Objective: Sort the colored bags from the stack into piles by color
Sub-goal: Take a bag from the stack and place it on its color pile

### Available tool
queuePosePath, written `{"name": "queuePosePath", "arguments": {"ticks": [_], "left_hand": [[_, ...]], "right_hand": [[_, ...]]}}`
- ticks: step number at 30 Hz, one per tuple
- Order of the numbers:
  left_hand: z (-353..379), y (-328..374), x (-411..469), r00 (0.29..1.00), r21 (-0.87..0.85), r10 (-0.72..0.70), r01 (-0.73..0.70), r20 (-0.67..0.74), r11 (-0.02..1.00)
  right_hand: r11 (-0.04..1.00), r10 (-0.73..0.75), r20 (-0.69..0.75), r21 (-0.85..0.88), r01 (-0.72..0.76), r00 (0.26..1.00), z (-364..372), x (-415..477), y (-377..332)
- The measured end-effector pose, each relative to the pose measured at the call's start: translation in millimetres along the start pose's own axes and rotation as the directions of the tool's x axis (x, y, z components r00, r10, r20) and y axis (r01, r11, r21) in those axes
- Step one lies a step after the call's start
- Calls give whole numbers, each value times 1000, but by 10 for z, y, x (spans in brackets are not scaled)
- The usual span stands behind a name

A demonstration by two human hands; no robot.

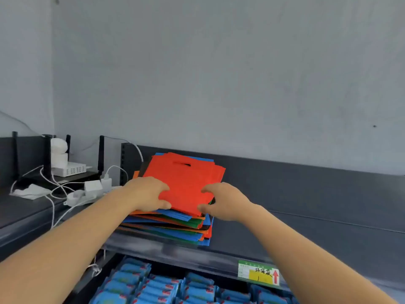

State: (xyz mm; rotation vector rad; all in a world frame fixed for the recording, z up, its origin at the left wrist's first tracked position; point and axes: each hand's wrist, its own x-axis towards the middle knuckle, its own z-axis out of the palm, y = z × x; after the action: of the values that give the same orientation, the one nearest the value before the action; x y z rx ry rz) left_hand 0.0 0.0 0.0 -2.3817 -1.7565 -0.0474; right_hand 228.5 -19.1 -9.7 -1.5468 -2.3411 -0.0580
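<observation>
A stack of flat coloured bags [175, 227] in red, blue, orange and green lies on the dark grey shelf [306, 233]. A red bag [184, 178] with a cut-out handle slot sits on top. My left hand [146, 194] pinches the near left edge of the red bag, thumb under it and fingers on top. My right hand [223, 202] grips the same bag's near right corner the same way. The near edge of the red bag is slightly lifted off the blue bag below.
Left of the stack stand a black router [54, 172] with antennas, a white box, chargers and white cables [52, 194]. A lower shelf holds several blue packets [157, 286]. A green and yellow price label [258, 273] hangs on the shelf front. Bare shelf extends to the right.
</observation>
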Motion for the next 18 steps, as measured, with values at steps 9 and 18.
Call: {"name": "queuePosePath", "arguments": {"ticks": [9,18], "left_hand": [[239,-417,264,986,-65,165,-165,-9,984],[203,-528,451,982,-282,191,-185,-6,941]], "right_hand": [[997,-30,143,80,19,989,323,447,-175],[933,28,157,351,-82,987,294,554,-24]]}}
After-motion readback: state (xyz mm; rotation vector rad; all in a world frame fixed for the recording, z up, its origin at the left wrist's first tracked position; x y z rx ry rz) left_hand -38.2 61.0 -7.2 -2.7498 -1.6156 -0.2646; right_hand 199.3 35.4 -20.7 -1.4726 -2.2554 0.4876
